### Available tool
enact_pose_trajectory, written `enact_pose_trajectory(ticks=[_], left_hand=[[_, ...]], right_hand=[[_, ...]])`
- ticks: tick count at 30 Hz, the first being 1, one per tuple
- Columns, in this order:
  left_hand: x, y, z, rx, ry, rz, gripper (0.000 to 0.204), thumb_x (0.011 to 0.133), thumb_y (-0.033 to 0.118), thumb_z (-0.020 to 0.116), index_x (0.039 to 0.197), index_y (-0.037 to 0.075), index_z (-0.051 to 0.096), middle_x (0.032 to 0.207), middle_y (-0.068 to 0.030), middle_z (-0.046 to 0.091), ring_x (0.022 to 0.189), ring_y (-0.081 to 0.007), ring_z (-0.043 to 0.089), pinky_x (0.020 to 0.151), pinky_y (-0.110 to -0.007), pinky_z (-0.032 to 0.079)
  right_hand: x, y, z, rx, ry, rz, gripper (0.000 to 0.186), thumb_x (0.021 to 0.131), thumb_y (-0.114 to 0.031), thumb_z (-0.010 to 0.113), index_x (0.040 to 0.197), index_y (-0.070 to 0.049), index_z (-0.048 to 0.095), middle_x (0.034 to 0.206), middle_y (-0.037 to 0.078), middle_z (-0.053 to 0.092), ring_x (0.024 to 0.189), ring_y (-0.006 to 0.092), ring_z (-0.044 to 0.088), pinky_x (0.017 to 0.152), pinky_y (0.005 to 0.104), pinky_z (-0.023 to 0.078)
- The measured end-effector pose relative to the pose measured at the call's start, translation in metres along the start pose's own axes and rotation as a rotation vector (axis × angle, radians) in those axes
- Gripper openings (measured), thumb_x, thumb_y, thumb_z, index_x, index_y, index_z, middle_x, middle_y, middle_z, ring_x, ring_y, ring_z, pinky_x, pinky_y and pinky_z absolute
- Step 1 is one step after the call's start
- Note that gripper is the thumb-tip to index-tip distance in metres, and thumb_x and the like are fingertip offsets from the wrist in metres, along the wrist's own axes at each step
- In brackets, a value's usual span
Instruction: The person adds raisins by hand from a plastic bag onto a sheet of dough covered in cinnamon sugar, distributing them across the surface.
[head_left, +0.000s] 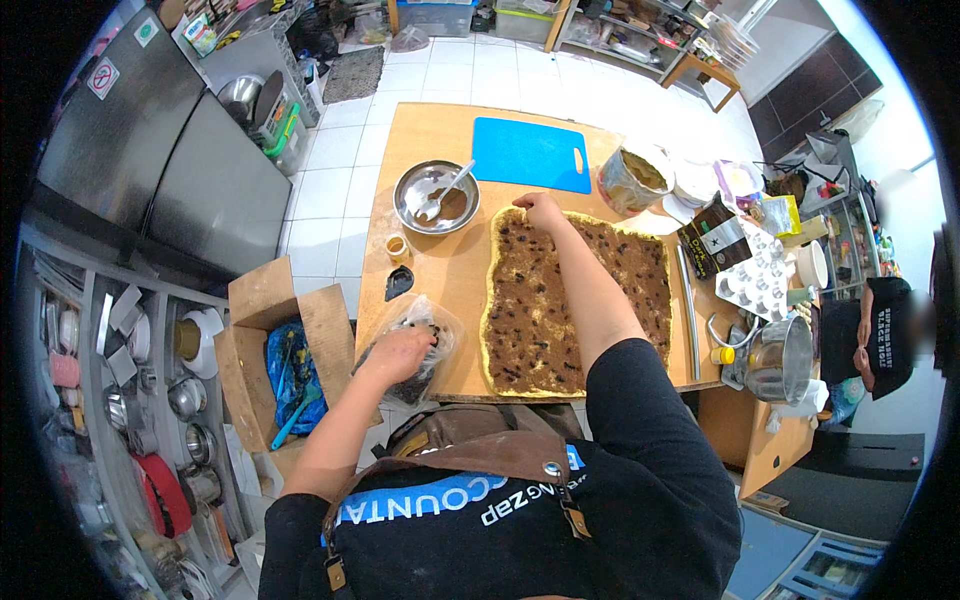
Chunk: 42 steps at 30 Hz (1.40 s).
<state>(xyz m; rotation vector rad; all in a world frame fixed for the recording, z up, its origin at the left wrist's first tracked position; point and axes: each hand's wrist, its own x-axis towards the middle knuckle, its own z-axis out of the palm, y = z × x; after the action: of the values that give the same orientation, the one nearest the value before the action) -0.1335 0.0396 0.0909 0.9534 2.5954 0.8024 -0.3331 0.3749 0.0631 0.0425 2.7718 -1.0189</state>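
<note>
A large rectangular sheet of dough [605,290] lies on the table, coated with brown powder and dotted with dark, raisin-like pieces; its yellowish edges are bare. Over its far left edge, my right hand [541,210] is closed in a downward pinch, and whatever the fingers hold is hidden. To the left of the dough sits a clear plastic bag [450,325] of the same dark pieces. My left hand [400,353] is in the bag's mouth, its fingers curled around some dark pieces that show by the fingertips.
A metal bowl [408,198] holds brown powder and a spoon [445,194]. Behind the dough lies a blue cutting board [530,153]. A tub [620,188], egg tray [752,278], metal rod [689,310] and steel pot [780,360] stand right. Left is a cardboard box [245,365]. Another person [885,335] stands far right.
</note>
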Motion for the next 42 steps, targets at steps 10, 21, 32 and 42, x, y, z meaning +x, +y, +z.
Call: enact_pose_trajectory(ticks=[10, 21, 32, 42], left_hand=[[0.028, -0.019, 0.026, 0.314, -0.224, -0.163, 0.023, 0.071, 0.016, 0.063, 0.091, 0.006, 0.059, 0.091, -0.0143, 0.061, 0.084, -0.0309, 0.060, 0.071, -0.040, 0.049], [0.031, -0.028, 0.049, 0.262, -0.123, -0.136, 0.032, 0.067, 0.018, 0.068, 0.096, 0.008, 0.059, 0.092, -0.0137, 0.057, 0.091, -0.0323, 0.057, 0.076, -0.040, 0.047], [0.077, -0.014, 0.019, 0.512, -0.737, -0.098, 0.034, 0.060, 0.029, 0.071, 0.084, 0.005, 0.066, 0.090, -0.0147, 0.064, 0.087, -0.0287, 0.061, 0.076, -0.037, 0.049], [0.063, 0.015, 0.016, 0.537, -0.700, -0.102, 0.052, 0.056, 0.021, 0.072, 0.102, 0.003, 0.058, 0.104, -0.0169, 0.060, 0.096, -0.0293, 0.058, 0.082, -0.037, 0.049]], right_hand=[[-0.040, 0.040, -0.058, -0.064, 0.102, 0.147, 0.041, 0.075, 0.003, 0.047, 0.108, -0.014, 0.063, 0.098, 0.015, 0.063, 0.079, 0.0237, 0.063, 0.067, 0.0358, 0.049], [-0.111, 0.073, -0.088, 0.254, 0.431, 0.343, 0.024, 0.079, -0.020, 0.062, 0.098, -0.007, 0.066, 0.084, 0.012, 0.066, 0.076, 0.0190, 0.062, 0.070, 0.0305, 0.047], [-0.284, 0.124, -0.031, 0.437, 0.511, 0.299, 0.019, 0.081, -0.014, 0.060, 0.095, -0.002, 0.064, 0.081, 0.007, 0.065, 0.075, 0.0118, 0.058, 0.069, 0.0263, 0.046], [-0.354, 0.109, 0.007, 0.678, 0.644, 0.413, 0.014, 0.084, -0.012, 0.059, 0.092, -0.002, 0.064, 0.079, 0.001, 0.062, 0.071, 0.0077, 0.055, 0.066, 0.0230, 0.044]])
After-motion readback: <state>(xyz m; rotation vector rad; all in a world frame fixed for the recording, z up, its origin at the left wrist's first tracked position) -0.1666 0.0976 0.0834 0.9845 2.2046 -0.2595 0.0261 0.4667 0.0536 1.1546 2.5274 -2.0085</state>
